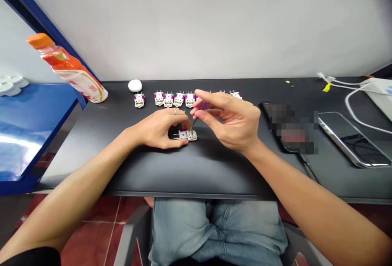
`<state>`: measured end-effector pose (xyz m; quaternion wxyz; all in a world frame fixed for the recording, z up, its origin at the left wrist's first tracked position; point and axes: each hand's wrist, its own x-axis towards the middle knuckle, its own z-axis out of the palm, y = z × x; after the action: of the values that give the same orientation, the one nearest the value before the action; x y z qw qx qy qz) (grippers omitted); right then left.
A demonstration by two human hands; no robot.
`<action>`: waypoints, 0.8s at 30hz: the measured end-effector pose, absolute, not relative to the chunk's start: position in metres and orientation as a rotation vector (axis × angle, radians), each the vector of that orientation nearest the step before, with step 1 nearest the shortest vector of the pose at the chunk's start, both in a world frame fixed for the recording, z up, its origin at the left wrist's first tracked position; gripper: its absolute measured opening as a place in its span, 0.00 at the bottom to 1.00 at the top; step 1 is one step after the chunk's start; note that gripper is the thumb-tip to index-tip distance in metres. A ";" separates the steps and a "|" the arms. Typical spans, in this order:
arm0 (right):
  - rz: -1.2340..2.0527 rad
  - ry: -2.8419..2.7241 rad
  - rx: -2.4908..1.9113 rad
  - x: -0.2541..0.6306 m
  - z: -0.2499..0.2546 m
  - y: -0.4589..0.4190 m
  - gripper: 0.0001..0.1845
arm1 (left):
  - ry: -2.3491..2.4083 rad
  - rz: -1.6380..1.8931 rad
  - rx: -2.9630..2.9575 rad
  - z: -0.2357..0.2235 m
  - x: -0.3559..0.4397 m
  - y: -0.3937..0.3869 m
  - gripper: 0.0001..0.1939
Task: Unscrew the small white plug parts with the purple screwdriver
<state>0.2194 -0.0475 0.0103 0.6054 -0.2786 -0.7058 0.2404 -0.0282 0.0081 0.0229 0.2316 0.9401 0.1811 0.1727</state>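
Note:
On the black table, my left hand (161, 129) grips a small white-and-purple plug insert (187, 135) between thumb and fingers. The insert lies on its side, its metal pins pointing left toward my palm. Above and to its right, my right hand (234, 121) pinches the purple translucent handle of a screwdriver (203, 105). The thin metal shaft slants down to the insert; whether the tip sits in a screw is too small to tell. Behind my hands stand several similar plug inserts (168, 99) in a row, some partly hidden by my right hand. One more insert (139, 100) stands apart at the left.
A white rounded case (135, 86) and an orange bottle (73, 72) are at the back left. To the right lie a dark phone (266, 112), partly blurred out, a silver-edged phone (352, 139) and a white cable (349, 101). A pale wall (214, 25) bounds the table behind.

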 end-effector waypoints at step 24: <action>0.602 -1.778 -0.538 0.225 0.009 -0.045 0.29 | 0.489 0.481 2.581 0.021 -0.028 0.008 0.11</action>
<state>0.2251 -0.0450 0.0092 0.5599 -0.2284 -0.7544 0.2555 -0.0282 0.0085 0.0205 0.2332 0.9398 0.1782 0.1751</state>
